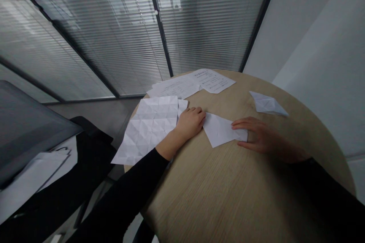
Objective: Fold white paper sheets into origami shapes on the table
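A white folded paper (218, 131) with a pointed lower corner lies flat on the wooden table between my hands. My left hand (191, 120) has its fingers curled and pressed together at the paper's upper left corner, the fingertips partly hidden. At the narrower right end, my right hand (256, 134) grips the paper, with fingers at its upper edge and another digit at its lower edge. Just left of my left hand, a large creased sheet (154, 121), covered in triangular fold lines, partly overlaps another white piece. Beyond my right hand sits a smaller folded paper piece (268, 103).
Sheets with writing (215, 80) lie at the far side of the round table (199, 197). At the left stands a chair (34, 121) with papers (37, 176) on a dark surface. Behind the table are glass panels with blinds (199, 26) and a white wall (322, 45).
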Motion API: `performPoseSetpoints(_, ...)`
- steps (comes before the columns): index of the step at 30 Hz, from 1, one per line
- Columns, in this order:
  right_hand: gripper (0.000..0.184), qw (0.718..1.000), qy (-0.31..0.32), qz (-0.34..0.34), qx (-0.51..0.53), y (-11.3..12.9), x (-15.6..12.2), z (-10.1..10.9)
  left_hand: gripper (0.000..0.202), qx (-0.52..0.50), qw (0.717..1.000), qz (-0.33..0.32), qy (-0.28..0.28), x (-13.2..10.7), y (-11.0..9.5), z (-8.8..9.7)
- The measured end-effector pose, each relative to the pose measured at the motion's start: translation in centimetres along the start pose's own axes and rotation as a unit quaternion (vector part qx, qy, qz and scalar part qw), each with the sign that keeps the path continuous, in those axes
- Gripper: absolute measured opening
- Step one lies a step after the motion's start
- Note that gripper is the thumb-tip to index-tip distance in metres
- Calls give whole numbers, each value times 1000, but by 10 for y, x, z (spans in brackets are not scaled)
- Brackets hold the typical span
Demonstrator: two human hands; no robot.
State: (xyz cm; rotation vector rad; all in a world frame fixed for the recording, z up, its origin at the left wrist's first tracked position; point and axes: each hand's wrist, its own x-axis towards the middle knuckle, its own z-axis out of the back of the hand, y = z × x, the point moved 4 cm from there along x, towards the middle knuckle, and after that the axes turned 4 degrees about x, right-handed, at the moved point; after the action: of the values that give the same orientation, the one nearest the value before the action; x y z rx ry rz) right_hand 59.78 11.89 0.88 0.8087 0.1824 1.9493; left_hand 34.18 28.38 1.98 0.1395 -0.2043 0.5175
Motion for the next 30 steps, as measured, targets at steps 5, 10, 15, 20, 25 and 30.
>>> performPoseSetpoints(5,37,1000,-14,-4,2,-1,-1,0,23,-7,1000,6,-7,0,1,1)
performPoseSetpoints(10,28,1000,-18,-12,-3,3,-2,3,24,-8,1000,1,-6,-1,1,2)
performPoseSetpoints(15,14,1000,-14,-11,-8,-3,1,0,27,-19,1000,13,-9,-1,1,3)
performPoseSetpoints(20,12,999,-18,-27,0,-26,0,-11,23,-31,999,11,-1,0,0,2)
performPoseSetpoints(25,22,999,-9,-38,-21,-40,-3,-15,22,-59,998,-1,-5,0,1,-5)
performPoseSetpoints(30,40,997,-27,-48,-45,-47,-6,-15,44,-105,994,-21,-27,-4,6,-16)
